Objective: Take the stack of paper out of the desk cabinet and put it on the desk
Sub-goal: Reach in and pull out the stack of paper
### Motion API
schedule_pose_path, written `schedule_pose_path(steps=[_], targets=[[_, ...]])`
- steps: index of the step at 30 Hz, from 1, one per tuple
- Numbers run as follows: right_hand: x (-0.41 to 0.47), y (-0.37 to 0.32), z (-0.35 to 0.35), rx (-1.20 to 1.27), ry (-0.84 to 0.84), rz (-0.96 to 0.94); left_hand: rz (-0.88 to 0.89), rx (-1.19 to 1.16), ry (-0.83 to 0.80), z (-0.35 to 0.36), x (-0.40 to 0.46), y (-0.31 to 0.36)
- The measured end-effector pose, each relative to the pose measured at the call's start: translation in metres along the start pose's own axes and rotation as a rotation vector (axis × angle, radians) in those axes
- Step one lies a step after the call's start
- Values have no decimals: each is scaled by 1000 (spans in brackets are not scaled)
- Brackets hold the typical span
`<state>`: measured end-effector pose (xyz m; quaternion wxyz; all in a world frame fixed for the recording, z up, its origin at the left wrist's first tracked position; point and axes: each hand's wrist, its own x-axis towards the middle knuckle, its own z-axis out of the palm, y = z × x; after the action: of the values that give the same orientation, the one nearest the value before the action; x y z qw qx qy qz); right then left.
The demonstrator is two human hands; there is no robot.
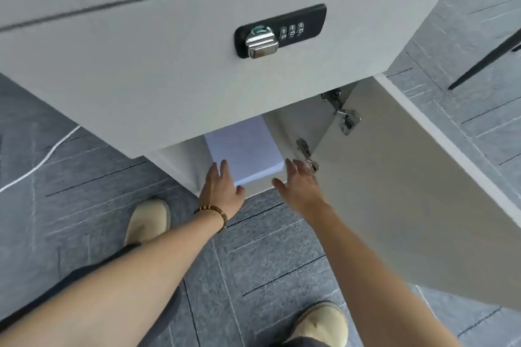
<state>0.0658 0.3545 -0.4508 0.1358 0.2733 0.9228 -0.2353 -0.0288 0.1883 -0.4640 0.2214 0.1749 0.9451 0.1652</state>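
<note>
Paper: white rectangular stack of paper (pixel 244 149) lies inside the open pale-grey desk cabinet (pixel 180 158).
Left hand (pixel 221 190): fingers apart, at the stack's left edge.
Right hand (pixel 300 187): fingers apart, beside the stack.

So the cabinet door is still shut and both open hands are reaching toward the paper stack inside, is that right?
Not quite: the door is swung open to the right, as the head view shows. The rest holds: the left hand and right hand are open, reaching toward the paper stack inside the cabinet.

Beige shoes (pixel 148 220) stand on grey carpet (pixel 84 177).
</note>
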Motion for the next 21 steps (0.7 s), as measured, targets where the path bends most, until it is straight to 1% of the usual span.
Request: schedule_pose_path(steps=[4,8,13,15,19,21], targets=[[34,15,21,-18,-21,-21,-38,-7,-42,20,18,-10],[58,25,48,21,-80,0,-91,-14,-25,35,40,-19],[91,29,73,78,-79,24,-169,-92,2,61,66,-23],[103,30,81,92,-71,38,-220,-166,-4,70,76,-26],[127,33,92,110,-49,53,-366,-388,20,83,91,-33],[136,32,96,118,-50,48,-418,-435,43,90,97,-39]])
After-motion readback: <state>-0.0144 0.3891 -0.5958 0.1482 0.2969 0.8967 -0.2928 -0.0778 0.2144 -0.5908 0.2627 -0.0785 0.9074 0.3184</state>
